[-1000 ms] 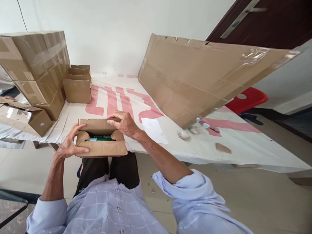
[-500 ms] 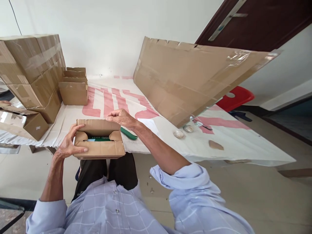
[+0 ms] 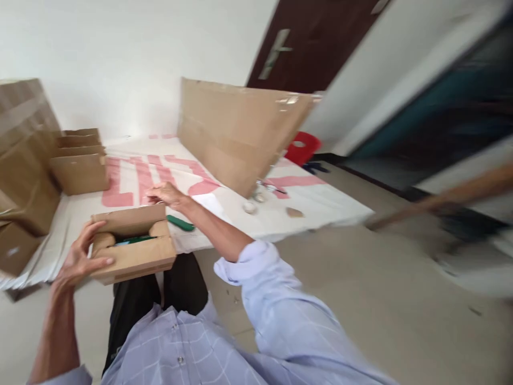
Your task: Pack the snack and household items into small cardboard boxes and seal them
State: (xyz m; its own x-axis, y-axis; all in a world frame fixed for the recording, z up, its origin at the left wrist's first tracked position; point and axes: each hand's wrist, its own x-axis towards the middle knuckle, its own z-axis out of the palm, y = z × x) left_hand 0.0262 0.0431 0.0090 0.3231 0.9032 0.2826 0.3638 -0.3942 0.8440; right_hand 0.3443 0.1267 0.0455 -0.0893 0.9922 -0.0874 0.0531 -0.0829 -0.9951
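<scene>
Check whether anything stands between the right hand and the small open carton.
Nothing visible does. The right hand is at the far edge of the small open carton, by its raised rear flap; contact is unclear. The green object lies beside the carton's right end, not between them.

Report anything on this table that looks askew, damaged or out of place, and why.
The large cardboard panel stands aslant across the table, with crumpled tape at its upper right corner. A small brown scrap lies loose, apart from the boxes. No spill is visible.
</scene>
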